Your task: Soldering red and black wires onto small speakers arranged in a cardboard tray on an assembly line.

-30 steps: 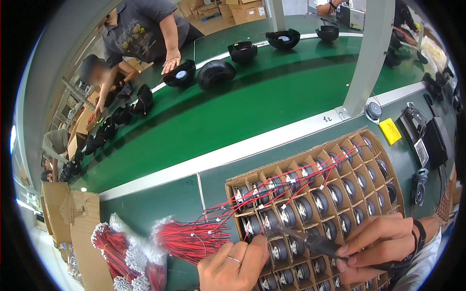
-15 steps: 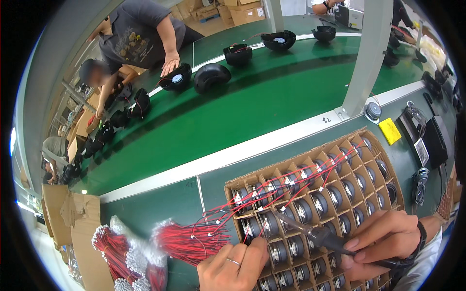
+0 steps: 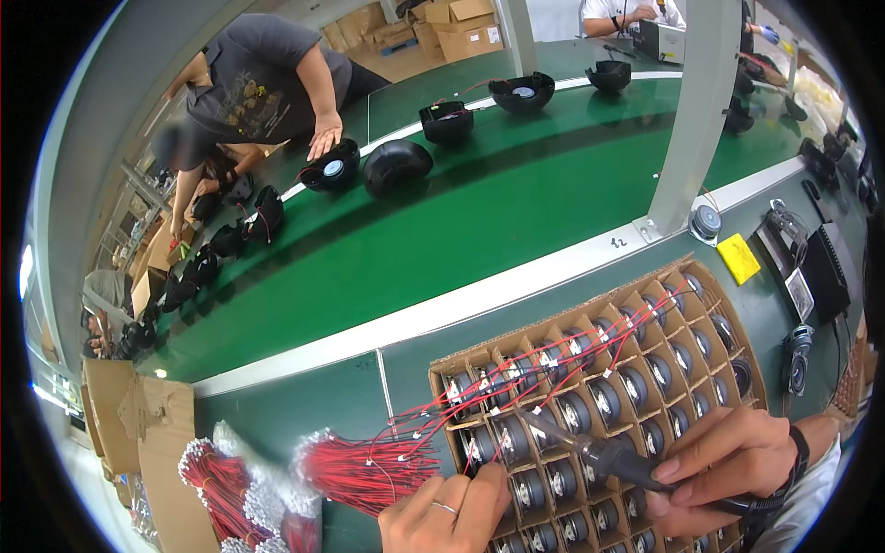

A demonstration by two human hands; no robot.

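My right hand point(image 3: 728, 461) grips a black soldering iron point(image 3: 613, 461) like a pen, its metal tip pointing left over the front-left cells of a divided cardboard box point(image 3: 590, 323). Round speakers point(image 3: 604, 396) with black magnets fill the cells. My left hand point(image 3: 447, 516), with a ring on it, is closed at the box's left edge. Its thumb and forefinger pinch a thin red wire point(image 3: 501, 446) beside a speaker. More red and black wires point(image 3: 544, 355) with white connectors lie across the back rows. The tip seems near a speaker's terminal; contact cannot be told.
Left of the box lie bundles of red wires point(image 3: 369, 465), some in plastic. Beyond runs a green conveyor point(image 3: 442, 240) carrying black rounded housings point(image 3: 398, 168). A co-worker point(image 3: 277, 83) touches one housing. A yellow sponge point(image 3: 738, 259), loose speaker point(image 3: 706, 222) and black device point(image 3: 823, 267) sit right.
The whole view has shifted slightly. My hands keep almost the same pose over the box, with the iron's tip still at the front-left cells. The co-worker's lower hand has moved a little.
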